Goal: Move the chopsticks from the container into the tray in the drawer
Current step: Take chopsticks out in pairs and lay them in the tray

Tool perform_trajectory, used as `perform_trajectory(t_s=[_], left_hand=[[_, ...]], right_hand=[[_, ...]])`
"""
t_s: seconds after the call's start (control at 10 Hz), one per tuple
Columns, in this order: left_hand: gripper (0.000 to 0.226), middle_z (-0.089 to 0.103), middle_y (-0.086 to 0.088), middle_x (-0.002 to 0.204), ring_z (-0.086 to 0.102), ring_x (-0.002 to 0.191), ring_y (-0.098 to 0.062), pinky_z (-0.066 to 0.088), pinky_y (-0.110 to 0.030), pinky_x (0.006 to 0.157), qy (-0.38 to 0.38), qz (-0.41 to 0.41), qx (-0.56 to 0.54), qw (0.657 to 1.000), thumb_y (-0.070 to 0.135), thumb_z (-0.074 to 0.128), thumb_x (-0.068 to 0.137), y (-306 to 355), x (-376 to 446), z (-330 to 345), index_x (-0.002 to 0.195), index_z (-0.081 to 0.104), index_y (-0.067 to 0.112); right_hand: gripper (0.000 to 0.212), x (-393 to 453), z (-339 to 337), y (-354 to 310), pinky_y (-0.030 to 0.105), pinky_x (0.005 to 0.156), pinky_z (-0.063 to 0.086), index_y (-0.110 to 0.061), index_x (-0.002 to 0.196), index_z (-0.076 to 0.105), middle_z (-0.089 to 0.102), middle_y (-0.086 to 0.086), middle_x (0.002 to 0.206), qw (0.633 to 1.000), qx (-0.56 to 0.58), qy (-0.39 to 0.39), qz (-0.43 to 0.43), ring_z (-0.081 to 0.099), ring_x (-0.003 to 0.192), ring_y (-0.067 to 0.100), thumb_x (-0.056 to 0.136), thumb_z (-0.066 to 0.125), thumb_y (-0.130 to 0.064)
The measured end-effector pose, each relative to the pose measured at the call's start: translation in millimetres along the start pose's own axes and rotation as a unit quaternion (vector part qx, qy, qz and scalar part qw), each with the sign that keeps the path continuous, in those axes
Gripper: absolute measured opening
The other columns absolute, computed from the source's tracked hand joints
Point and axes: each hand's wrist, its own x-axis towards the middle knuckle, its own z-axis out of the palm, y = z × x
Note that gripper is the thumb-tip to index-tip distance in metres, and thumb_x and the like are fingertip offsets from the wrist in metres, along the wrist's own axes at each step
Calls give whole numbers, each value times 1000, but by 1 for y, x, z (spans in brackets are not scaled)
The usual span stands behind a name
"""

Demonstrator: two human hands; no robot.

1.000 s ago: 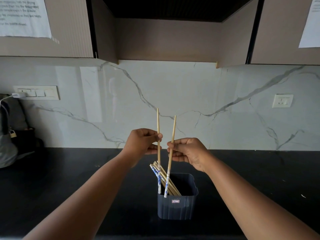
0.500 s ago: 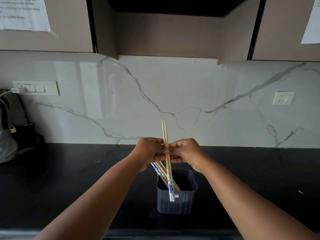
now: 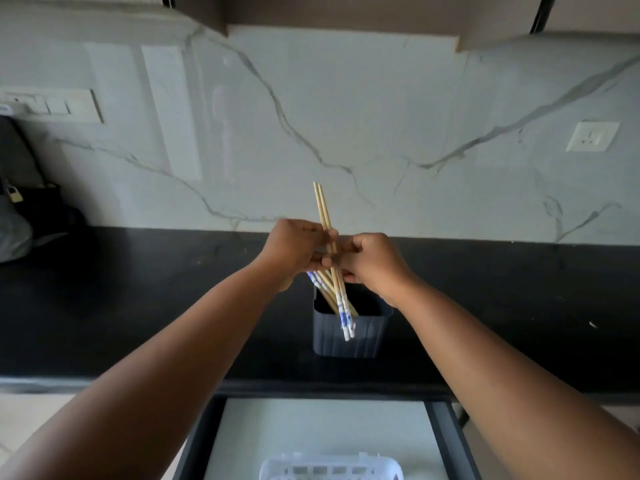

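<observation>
A pair of bamboo chopsticks (image 3: 322, 207) with blue-and-white ends is pressed together, tilted a little, above the dark grey container (image 3: 348, 336) on the black counter. My left hand (image 3: 294, 249) and my right hand (image 3: 372, 263) meet around the middle of the pair, and both grip it. Several more chopsticks (image 3: 320, 284) lean inside the container, below my left hand. Under the counter edge an open drawer (image 3: 322, 427) shows a pale floor and the top of a white slotted tray (image 3: 330, 467) at the bottom of the view.
The black counter (image 3: 138, 306) runs along a marble wall. A dark bag and grey cloth (image 3: 20, 223) sit at the far left. A switch plate (image 3: 52, 105) and a socket (image 3: 593, 136) are on the wall. Cabinets hang overhead.
The two chopsticks, held apart one second ago, are now pressed together in both hands. The view has tipped down, so the open drawer and white tray now show.
</observation>
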Motion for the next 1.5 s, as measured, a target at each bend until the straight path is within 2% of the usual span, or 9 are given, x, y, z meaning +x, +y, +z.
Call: perform_trajectory(t_s=[0.2,0.5,0.6,0.7,1.0,1.2,1.3,1.4,1.5], left_hand=[[16,75,-16,84,74,75,-27,59,-30,60,-46,-52,2,998,18,72,85,-69,-10,-6,90,71,3],[82,56,-3,57,56,58,-23,37,-30,50,32,59,495,866,88,24,74,-165,2,-66,62,54,13],[82,66,-8,119,55,118,-30,48,-41,90,-20,55,593,803,82,18,80,-195,17,-80,110,67,23],[96,14,-8,162,3,149,-29,8,-46,120,-87,-9,678,730,82,11,78,-225,25,-81,152,22,22],[104,-2,-4,164,-6,149,-25,-3,-45,120,-55,-15,678,733,88,9,74,-257,38,-80,155,3,23],[102,-3,-2,164,-8,149,-23,-4,-43,120,-51,-8,667,743,87,13,76,-258,40,-81,155,3,23],[102,-3,-2,164,-9,149,-23,-4,-43,120,-52,-6,664,746,87,13,76,-259,41,-82,155,2,23],[101,-4,-2,164,-9,149,-23,-5,-43,120,-53,-5,663,747,87,13,77,-259,41,-82,155,2,24],[101,-5,-2,163,-10,149,-23,-5,-43,119,-53,-4,663,746,87,13,77,-259,41,-82,155,1,24]], right_hand=[[17,-24,4,59,26,57,59,-2,87,71,76,8,78,990,46,-70,109,75,71,18,74,82,-2],[18,-78,31,208,26,59,49,-14,69,69,60,-12,57,913,-288,-243,157,58,58,7,68,85,-24],[12,-98,45,244,23,56,38,-19,76,71,63,-10,72,855,-371,-330,150,60,72,13,71,79,-25],[13,-112,62,267,24,54,38,-23,75,64,63,-4,78,795,-425,-402,160,59,72,17,77,77,-20],[9,-112,105,285,24,52,39,-10,89,74,72,7,90,763,-414,-471,156,60,70,20,81,73,-13],[47,-126,115,297,30,50,16,-17,52,31,23,-1,52,747,-402,-502,167,19,50,19,81,67,-6],[39,-133,115,302,31,53,18,-15,55,36,29,3,52,754,-413,-482,170,21,54,19,82,63,-6],[12,-138,114,302,30,59,34,-4,90,67,71,12,91,747,-448,-464,159,52,67,22,84,61,-12],[23,-141,109,296,29,66,43,-18,109,64,66,-1,105,757,-449,-452,144,59,89,20,87,63,-25]])
